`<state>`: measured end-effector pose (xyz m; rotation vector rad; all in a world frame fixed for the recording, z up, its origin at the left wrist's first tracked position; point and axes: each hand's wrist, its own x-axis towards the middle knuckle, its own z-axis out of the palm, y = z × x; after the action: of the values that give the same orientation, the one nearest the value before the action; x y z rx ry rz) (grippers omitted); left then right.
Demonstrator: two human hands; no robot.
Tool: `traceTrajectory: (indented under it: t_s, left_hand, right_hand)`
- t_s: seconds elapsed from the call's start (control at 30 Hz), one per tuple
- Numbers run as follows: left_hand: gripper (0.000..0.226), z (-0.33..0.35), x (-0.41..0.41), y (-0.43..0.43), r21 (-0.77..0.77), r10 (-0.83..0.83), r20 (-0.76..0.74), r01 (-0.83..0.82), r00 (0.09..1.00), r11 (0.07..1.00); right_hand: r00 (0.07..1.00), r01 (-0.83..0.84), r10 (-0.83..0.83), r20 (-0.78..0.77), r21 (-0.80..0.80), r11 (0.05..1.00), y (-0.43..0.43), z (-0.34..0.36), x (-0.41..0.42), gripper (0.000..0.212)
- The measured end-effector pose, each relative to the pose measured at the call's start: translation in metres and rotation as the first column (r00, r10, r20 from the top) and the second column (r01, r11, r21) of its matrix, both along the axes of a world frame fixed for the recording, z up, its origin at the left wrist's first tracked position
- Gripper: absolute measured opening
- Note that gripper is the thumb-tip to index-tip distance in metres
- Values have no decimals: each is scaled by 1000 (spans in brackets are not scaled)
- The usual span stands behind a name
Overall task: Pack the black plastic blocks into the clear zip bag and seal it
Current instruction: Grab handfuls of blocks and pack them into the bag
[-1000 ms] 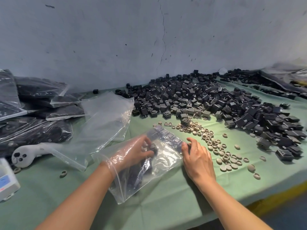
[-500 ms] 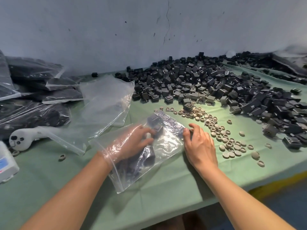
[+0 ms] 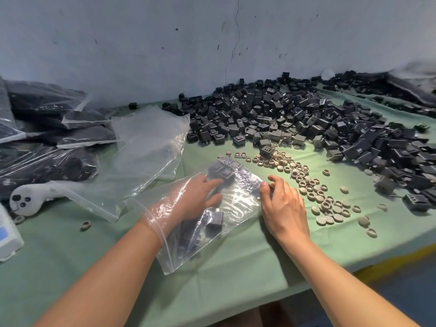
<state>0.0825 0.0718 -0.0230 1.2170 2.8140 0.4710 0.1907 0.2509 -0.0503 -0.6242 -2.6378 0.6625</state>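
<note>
A clear zip bag (image 3: 238, 204) lies on the green table cover with several black plastic blocks (image 3: 215, 219) inside it. My left hand (image 3: 195, 199) is inside the bag up to the wrist, fingers stretched out against blocks at its far end. My right hand (image 3: 282, 206) pinches the bag's right edge between thumb and fingers. A large heap of loose black blocks (image 3: 306, 121) spreads across the table behind and to the right.
Beige rings and caps (image 3: 313, 190) are scattered right of the bag. An empty clear bag (image 3: 146, 156) lies to the left, filled bags (image 3: 47, 138) behind it. A white controller (image 3: 26, 199) and a white device (image 3: 7, 237) sit at the left edge. The table's front edge (image 3: 354, 265) runs near my right forearm.
My left hand has reached a little deeper into the bag and its fingers have straightened. My right hand keeps its pinch on the bag's edge. The camera view has shifted slightly.
</note>
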Motion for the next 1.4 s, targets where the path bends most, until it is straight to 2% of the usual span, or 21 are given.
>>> traceTrajectory:
  t_s: [0.13,0.3,0.47,0.73,0.87,1.0,1.07,1.13,1.2,1.3,1.4]
  left_hand:
    - [41,2,2,-1,36,-1,-3,1,1000,999]
    - [43,4,8,-5,179,-47,46,38,998,983]
    - [47,2,4,-4,124,-55,42,50,998,991]
    - [48,-1,6,-5,215,7,98,-28,995,976]
    - [33,0,10,-8,356,15,216,-92,976,930]
    - [26,10,9,-14,385,88,356,-233,930,893]
    - [30,23,7,-29,310,69,404,-208,912,928]
    - [34,36,5,-49,146,20,415,-88,910,985]
    - [34,40,7,-64,66,8,444,-42,896,997]
    - [40,28,17,-67,70,-32,505,-4,863,998]
    - [46,12,22,-56,170,-112,364,53,924,984]
  right_hand:
    - [1000,3,-3,-2,0,1000,0,0,0,52]
    - [1000,8,-8,-3,14,1000,0,-1,0,53]
    - [1000,9,-9,-3,11,1000,0,-1,0,53]
    - [1000,12,-12,-10,12,1000,0,-1,0,59]
    - [1000,18,-18,-14,14,1000,-1,-1,-1,58]
    - [1000,13,-13,-2,25,1000,0,-1,-1,61]
    - [1000,13,-13,1,26,1000,1,-1,-1,60]
    - [1000,18,-18,5,29,999,2,-2,-2,58]
    - [1000,20,-20,7,33,999,2,-2,-2,56]
    - [1000,19,-19,5,27,999,0,-2,-1,56]
    - [1000,16,-16,2,24,1000,-1,-1,0,55]
